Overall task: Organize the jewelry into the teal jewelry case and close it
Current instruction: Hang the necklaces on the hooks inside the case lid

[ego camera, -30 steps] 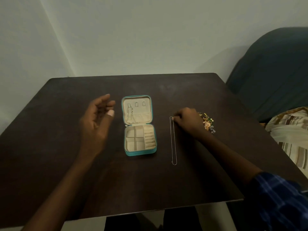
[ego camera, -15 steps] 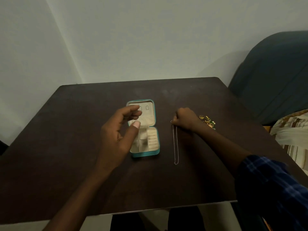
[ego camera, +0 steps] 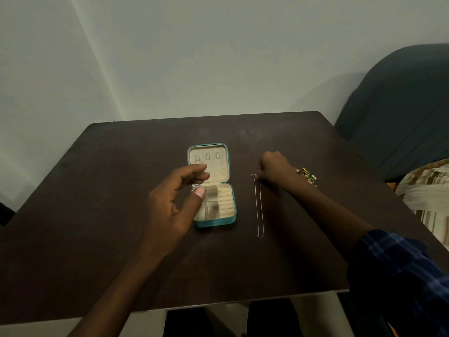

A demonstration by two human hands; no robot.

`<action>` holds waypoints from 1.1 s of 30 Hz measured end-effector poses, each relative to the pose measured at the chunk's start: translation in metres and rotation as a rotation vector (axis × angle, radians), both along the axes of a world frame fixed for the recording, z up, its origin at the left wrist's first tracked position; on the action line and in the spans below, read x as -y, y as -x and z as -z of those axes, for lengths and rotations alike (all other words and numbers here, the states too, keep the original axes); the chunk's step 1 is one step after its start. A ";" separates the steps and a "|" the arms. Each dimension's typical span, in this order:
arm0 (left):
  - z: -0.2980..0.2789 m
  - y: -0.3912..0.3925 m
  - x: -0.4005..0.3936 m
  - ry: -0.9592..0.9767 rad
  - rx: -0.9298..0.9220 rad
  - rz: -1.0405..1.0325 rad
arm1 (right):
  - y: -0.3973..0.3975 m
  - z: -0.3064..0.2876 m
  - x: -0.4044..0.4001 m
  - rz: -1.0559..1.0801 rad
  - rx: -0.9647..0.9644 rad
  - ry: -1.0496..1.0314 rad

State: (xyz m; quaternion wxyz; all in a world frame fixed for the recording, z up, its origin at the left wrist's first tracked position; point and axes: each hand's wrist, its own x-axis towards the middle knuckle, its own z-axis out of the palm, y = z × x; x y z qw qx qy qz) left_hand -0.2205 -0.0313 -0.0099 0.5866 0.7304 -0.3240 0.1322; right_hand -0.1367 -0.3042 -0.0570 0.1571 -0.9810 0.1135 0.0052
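The teal jewelry case (ego camera: 216, 222) lies open in the middle of the dark table, cream lining up, its lid (ego camera: 209, 161) flat behind the compartment half. My left hand (ego camera: 175, 203) hovers over the case's left side, fingers curved and apart, holding nothing. It hides part of the left compartments. A thin silver chain (ego camera: 259, 210) lies straight on the table to the right of the case. My right hand (ego camera: 274, 167) is closed on the chain's far end. A small heap of gold and green jewelry (ego camera: 306, 175) lies just behind my right wrist.
The dark wooden table (ego camera: 97, 215) stands against a pale wall. A dark blue armchair (ego camera: 401, 105) is at the right, with a striped cloth (ego camera: 430, 195) beside the table's right edge.
My left hand has moved right from beside the case to over its left half. My right hand has stayed closed at the chain's far end. The camera has shifted slightly.
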 end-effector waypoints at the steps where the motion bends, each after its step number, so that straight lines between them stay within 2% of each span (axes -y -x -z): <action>1: 0.001 0.000 0.000 -0.001 -0.004 -0.001 | -0.001 0.000 -0.002 -0.010 -0.009 0.011; 8: 0.000 0.004 0.002 -0.004 -0.036 0.008 | -0.003 0.001 -0.009 -0.008 -0.118 -0.035; 14: -0.001 0.008 -0.004 -0.002 -0.016 -0.003 | 0.003 -0.007 0.002 0.052 -0.079 -0.137; 20: 0.001 0.011 -0.003 0.009 -0.037 -0.004 | 0.006 -0.008 0.004 0.067 -0.075 -0.067; 28: 0.006 0.011 0.000 0.027 -0.070 0.005 | 0.001 -0.013 -0.018 -0.041 -0.137 0.129; 33: 0.008 0.014 0.003 0.023 -0.086 0.000 | 0.003 -0.009 -0.014 -0.078 -0.197 0.107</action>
